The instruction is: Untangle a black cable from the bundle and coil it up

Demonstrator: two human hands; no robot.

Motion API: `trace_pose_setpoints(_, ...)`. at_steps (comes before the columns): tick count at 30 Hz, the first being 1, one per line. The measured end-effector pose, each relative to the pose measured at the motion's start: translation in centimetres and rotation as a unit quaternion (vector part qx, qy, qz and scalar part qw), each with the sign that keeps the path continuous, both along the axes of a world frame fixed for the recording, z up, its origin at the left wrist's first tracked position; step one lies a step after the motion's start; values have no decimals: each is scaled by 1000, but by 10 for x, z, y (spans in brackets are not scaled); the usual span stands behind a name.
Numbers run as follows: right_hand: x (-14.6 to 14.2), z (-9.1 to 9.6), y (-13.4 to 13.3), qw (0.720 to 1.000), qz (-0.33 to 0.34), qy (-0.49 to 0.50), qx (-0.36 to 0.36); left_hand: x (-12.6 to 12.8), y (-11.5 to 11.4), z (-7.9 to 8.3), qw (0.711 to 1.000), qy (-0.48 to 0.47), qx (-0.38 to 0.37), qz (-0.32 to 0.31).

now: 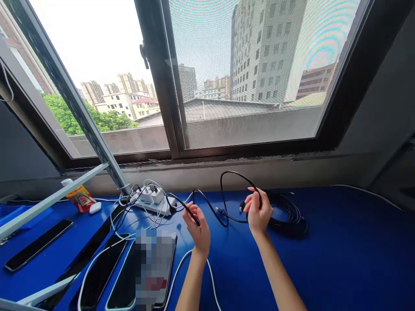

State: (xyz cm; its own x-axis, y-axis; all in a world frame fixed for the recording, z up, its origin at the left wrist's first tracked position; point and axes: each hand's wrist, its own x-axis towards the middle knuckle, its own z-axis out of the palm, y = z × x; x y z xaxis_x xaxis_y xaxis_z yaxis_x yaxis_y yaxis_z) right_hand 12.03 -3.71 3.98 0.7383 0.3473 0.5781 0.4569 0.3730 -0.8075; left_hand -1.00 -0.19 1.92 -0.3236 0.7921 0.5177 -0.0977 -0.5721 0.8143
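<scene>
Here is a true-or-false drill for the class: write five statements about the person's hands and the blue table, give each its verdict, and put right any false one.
1. The left hand and the right hand each hold a length of thin black cable. True.

2. The thick coil of black cable lies to the left of the left hand. False: most of it shows to the right of the right hand.

3. The long white plastic power strip has plugs in it. True.

4. The red-and-yellow pouch with a white cap sits at the table's right end. False: it is on the left side.

5. The tabletop is blue. True.
</scene>
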Motion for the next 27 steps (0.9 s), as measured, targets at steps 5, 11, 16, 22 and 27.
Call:
trace_pose_setpoints(5, 3, -12, 9, 997, 46, -8, -61, 0, 1, 2, 997, 50, -43, -48)
trace_pose_setpoints(11, 6, -26, 14, 988, 94, -38, -116, 2, -2, 4, 981, 103, -87, -140)
trace_pose_setpoints(16, 6, -28, 13, 981, 119, -56, -141, 11, -8, 5, 914, 88, -182, -353)
trace_pose_setpoints(22, 7, -22, 11, 987, 85, -39, -130, 11, -7, 8, 904, 72, -194, -374)
trace_pose_setpoints(27, 4, -11, 7, 993, 57, 10, -98, 2, -4, 11, 950, 41, -137, -279)
